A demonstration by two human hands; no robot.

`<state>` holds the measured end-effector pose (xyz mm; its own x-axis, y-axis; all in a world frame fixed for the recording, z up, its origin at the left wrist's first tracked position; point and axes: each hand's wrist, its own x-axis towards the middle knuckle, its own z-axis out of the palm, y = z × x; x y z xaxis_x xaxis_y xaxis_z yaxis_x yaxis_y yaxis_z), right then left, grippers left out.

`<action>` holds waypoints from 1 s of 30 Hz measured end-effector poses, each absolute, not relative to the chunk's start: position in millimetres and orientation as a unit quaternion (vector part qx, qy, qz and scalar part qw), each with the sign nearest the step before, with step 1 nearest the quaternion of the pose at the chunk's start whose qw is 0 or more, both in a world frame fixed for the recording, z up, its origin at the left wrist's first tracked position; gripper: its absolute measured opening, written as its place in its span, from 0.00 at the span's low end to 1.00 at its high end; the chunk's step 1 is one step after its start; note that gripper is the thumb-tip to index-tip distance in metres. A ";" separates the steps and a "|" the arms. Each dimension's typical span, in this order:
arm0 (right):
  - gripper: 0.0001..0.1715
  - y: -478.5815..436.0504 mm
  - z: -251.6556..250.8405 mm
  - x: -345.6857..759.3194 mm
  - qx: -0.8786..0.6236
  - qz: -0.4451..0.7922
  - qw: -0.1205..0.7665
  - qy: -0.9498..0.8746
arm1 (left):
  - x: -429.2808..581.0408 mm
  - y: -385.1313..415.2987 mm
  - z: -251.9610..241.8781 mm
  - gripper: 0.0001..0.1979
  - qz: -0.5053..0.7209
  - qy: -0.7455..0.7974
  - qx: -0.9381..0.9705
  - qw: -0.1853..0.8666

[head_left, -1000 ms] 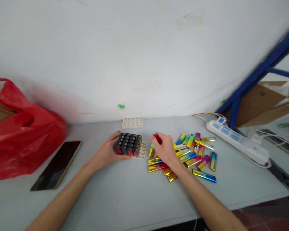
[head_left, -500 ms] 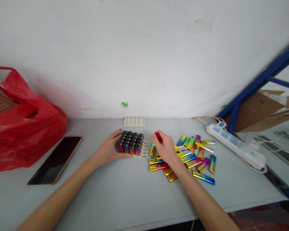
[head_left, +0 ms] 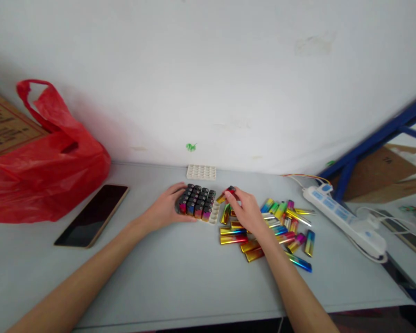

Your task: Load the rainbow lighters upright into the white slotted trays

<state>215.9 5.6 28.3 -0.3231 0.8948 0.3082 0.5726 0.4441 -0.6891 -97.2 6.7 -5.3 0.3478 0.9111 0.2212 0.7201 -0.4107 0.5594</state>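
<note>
Black-topped lighters [head_left: 197, 202] with shiny coloured bodies stand upright in close rows in a white holed tray [head_left: 214, 214]. The tray's right-hand column of holes holds nothing. My left hand [head_left: 163, 207] curves round the left side of the block, fingers at the back and thumb along the front. Just right of the tray, my right hand [head_left: 246, 209] pinches a red and gold lighter [head_left: 221, 198], tilted with its dark top up and its gold end toward the tray. Loose metallic lighters [head_left: 233, 239] lie in a pile under and around my right wrist.
A second white holed tray [head_left: 201, 172] lies by the wall. On the left are a phone [head_left: 92, 216] and a red plastic bag [head_left: 52, 175] with a cardboard box [head_left: 10, 122]. A white power strip [head_left: 345, 222] with cables and a blue metal frame [head_left: 346, 178] are on the right.
The view has shifted slightly. My right hand has turned the lighter, so its gold end now shows and points toward the tray. My left hand stays on the block of lighters.
</note>
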 end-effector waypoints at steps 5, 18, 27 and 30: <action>0.19 11.5 15.1 211.4 -0.448 0.184 0.250 -0.838 | -96.2 5.7 -5.1 0.47 0.261 0.505 0.802 0.184; 0.39 -0.8 27.6 242.5 -0.505 0.116 0.207 -0.830 | -103.1 10.1 -8.3 0.44 0.253 0.518 0.801 0.162; 0.33 -8.1 29.1 225.5 -0.531 0.158 0.181 -0.813 | -105.8 15.0 -3.4 0.46 0.230 0.529 0.798 0.176; 0.21 -4.9 30.8 225.8 -0.495 0.250 0.265 -0.789 | -105.9 15.3 -3.5 0.44 0.229 0.531 0.795 0.182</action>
<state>225.8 -4.9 30.8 -0.3697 0.9136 0.1696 0.6487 0.3844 -0.6569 -105.9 15.3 -3.5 0.3315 0.9277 0.1718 0.7605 -0.3705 0.5333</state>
